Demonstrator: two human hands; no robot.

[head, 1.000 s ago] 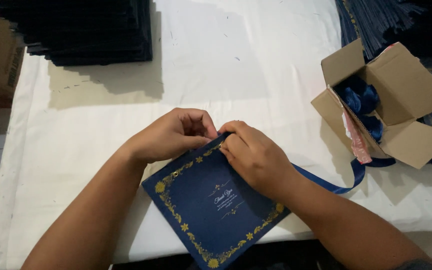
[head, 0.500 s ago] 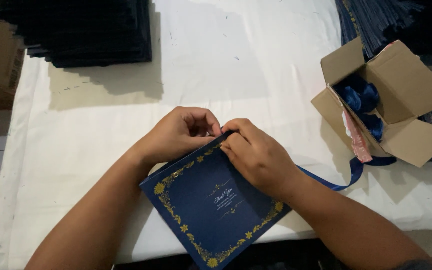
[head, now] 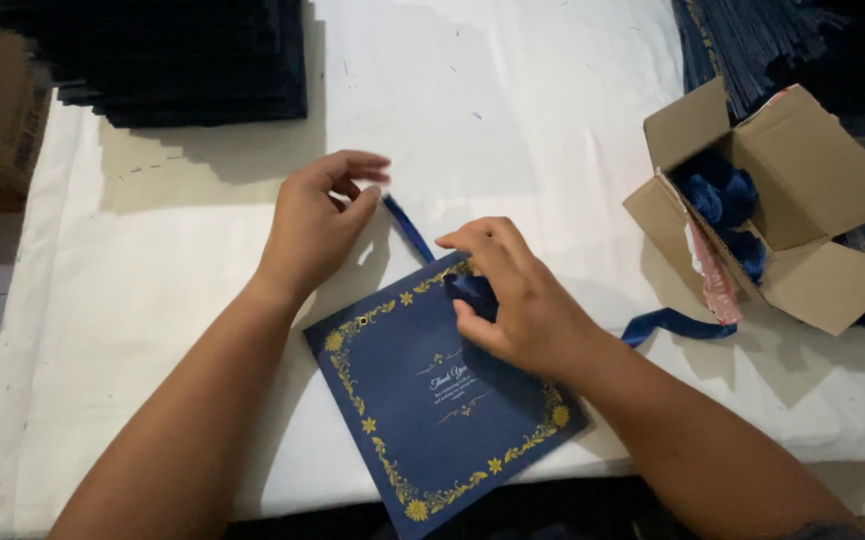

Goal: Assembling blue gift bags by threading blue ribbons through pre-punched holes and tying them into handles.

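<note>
Card of dark navy paper (head: 432, 400), square, bordered by a gold floral vine with flowers at the corners and small gold script at its centre, lies flat at lower centre of the frame, one corner overhanging the near table edge. A small eyelet pierces its upper-left margin. The right hand (head: 512, 300) rests on the card's upper corner, fingers curled and pinching a narrow dark blue satin ribbon (head: 410, 228) where it meets the card. The left hand (head: 322, 220), above and left of the card, grips the ribbon's free end between thumb and bent fingers. More of the ribbon trails at right (head: 674, 324) toward an open brown cardboard box (head: 812, 210) holding blue ribbon coils. The surface is a white cloth-covered table (head: 172, 300); a stack of dark navy sheets (head: 182, 60) sits at upper left, another dark pile at upper right. The card is turned diamond-wise, its script reading up toward the right; the ribbon's taut stretch runs from upper left down to the card's top corner.
</note>
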